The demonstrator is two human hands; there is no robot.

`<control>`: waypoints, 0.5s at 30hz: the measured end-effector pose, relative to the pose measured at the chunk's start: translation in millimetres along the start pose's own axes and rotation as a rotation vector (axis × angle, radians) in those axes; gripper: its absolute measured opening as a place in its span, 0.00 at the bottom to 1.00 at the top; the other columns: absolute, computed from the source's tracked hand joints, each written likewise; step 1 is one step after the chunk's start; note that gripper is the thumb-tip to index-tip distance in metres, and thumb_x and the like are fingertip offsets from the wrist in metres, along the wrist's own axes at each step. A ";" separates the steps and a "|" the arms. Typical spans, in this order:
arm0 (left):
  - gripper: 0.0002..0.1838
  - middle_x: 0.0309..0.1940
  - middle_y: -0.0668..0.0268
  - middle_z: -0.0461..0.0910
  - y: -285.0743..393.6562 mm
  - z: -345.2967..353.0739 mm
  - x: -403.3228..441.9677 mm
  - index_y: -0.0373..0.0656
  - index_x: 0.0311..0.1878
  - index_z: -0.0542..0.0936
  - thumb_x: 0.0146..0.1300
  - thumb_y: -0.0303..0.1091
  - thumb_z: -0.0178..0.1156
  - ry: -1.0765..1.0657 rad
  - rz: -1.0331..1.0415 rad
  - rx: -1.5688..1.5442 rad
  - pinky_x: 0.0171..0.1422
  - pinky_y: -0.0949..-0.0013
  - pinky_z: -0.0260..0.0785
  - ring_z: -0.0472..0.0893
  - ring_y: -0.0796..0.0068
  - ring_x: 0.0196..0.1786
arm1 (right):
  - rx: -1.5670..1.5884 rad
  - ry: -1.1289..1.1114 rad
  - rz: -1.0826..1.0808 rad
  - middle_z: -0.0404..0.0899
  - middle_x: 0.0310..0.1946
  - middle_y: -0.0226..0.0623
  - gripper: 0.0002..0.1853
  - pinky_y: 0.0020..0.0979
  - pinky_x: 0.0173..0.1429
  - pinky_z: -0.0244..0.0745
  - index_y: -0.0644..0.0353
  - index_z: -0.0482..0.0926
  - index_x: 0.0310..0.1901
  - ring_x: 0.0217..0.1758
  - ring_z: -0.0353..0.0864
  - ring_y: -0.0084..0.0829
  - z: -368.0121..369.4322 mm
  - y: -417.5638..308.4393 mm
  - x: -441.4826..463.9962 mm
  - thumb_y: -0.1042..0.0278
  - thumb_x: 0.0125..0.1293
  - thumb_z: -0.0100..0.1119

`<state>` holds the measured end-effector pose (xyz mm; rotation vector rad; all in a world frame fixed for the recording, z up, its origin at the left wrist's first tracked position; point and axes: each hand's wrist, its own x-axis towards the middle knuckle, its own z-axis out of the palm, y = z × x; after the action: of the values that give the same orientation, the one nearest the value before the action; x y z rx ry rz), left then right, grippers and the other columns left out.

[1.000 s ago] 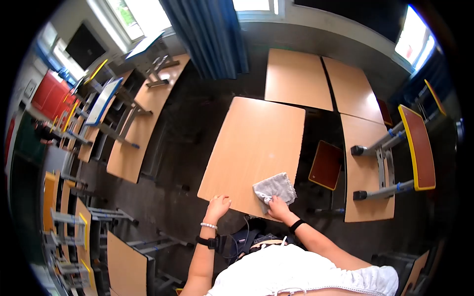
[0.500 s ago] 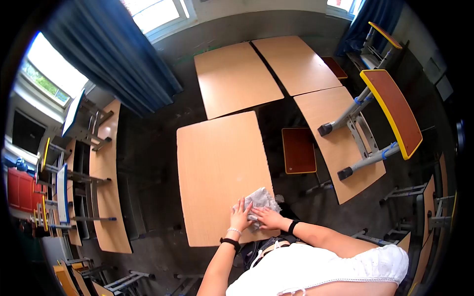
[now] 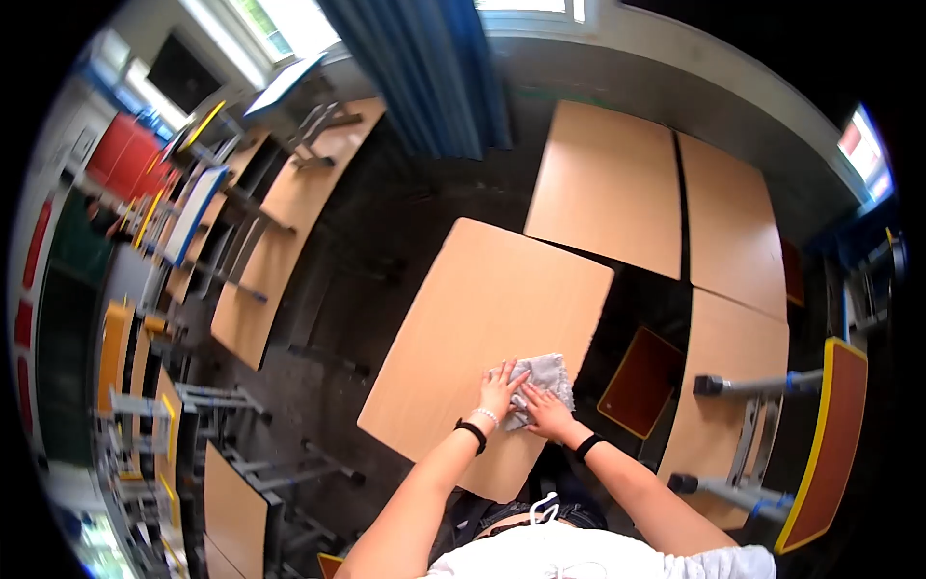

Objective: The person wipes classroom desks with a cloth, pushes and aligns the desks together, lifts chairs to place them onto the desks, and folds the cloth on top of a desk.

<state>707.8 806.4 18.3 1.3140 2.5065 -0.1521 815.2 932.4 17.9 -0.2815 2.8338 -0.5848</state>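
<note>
A crumpled grey-white cloth (image 3: 552, 371) lies on the light wood desk (image 3: 463, 318), close to its near right edge. My left hand (image 3: 499, 394) rests flat at the cloth's left side, fingers stretched out and apart, partly on the cloth. Pressed on the cloth's lower part is my right hand (image 3: 548, 415), its fingers extended towards the left hand. The fingertips of both hands come close together. Neither hand is wrapped round the cloth. A black band sits on each wrist, and a beaded bracelet is on the left one.
Three more desks (image 3: 612, 183) stand together at the right, one bearing an upturned stool (image 3: 820, 444). A stool with a red-brown seat (image 3: 641, 381) is beside my desk. At left, a row of desks (image 3: 280, 232) carries upturned stools. A blue curtain (image 3: 424, 77) hangs at the back.
The camera view has turned to the left, so the desks appear rotated and shifted right. Both hands stay on the cloth near the same desk edge, with the left fingers spread a little differently.
</note>
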 end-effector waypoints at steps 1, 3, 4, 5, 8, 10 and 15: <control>0.47 0.65 0.65 0.43 2.2 1.9 2.0 0.68 0.63 0.49 0.38 0.49 0.64 0.004 -0.042 -0.015 0.61 0.44 0.45 0.49 0.64 0.66 | -0.010 -0.061 -0.026 0.46 0.63 0.42 0.37 0.41 0.64 0.48 0.63 0.58 0.56 0.66 0.45 0.38 -5.1 5.1 3.0 0.51 0.47 0.58; 0.47 0.65 0.64 0.44 8.0 3.9 3.4 0.66 0.63 0.49 0.39 0.50 0.63 0.028 -0.131 -0.028 0.62 0.45 0.43 0.48 0.62 0.66 | -0.001 -0.122 -0.072 0.44 0.64 0.40 0.35 0.45 0.63 0.49 0.59 0.60 0.56 0.67 0.42 0.36 -7.7 16.5 10.9 0.52 0.47 0.58; 0.46 0.65 0.63 0.44 13.2 4.7 2.0 0.64 0.63 0.49 0.39 0.49 0.64 0.047 -0.183 -0.042 0.63 0.45 0.42 0.48 0.63 0.66 | 0.022 -0.139 -0.083 0.43 0.64 0.40 0.35 0.47 0.63 0.49 0.59 0.60 0.56 0.67 0.41 0.37 -5.3 21.0 13.5 0.52 0.47 0.57; 0.45 0.65 0.63 0.44 18.0 13.5 2.0 0.61 0.63 0.51 0.40 0.47 0.63 0.080 -0.216 -0.078 0.63 0.45 0.42 0.48 0.63 0.66 | 0.056 -0.148 -0.085 0.43 0.64 0.41 0.35 0.49 0.62 0.48 0.57 0.60 0.56 0.67 0.40 0.38 -6.2 21.6 15.4 0.51 0.47 0.57; 0.39 0.65 0.63 0.44 28.5 13.1 -17.1 0.53 0.62 0.54 0.45 0.40 0.60 0.065 -0.208 -0.250 0.63 0.45 0.43 0.48 0.64 0.66 | 0.153 -0.133 -0.024 0.42 0.64 0.43 0.38 0.56 0.61 0.44 0.53 0.58 0.58 0.67 0.38 0.44 1.0 7.5 18.0 0.46 0.46 0.56; 0.33 0.65 0.65 0.44 24.7 42.9 -27.2 0.50 0.62 0.55 0.50 0.36 0.53 0.173 -0.183 -0.245 0.63 0.45 0.44 0.47 0.65 0.66 | 0.156 -0.109 -0.003 0.41 0.63 0.48 0.39 0.58 0.60 0.42 0.50 0.57 0.59 0.67 0.36 0.47 17.3 -10.3 19.5 0.42 0.45 0.55; 0.34 0.65 0.68 0.42 -30.0 45.5 -130.3 0.52 0.61 0.55 0.48 0.34 0.53 0.094 -0.179 -0.458 0.60 0.37 0.43 0.47 0.66 0.66 | 0.044 -0.219 -0.002 0.36 0.64 0.50 0.41 0.59 0.60 0.40 0.45 0.55 0.60 0.67 0.32 0.48 55.0 -103.3 27.2 0.38 0.45 0.54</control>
<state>762.7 676.3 14.9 0.9314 2.5242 0.4302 818.3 812.9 6.0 -0.3189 2.6079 -0.5782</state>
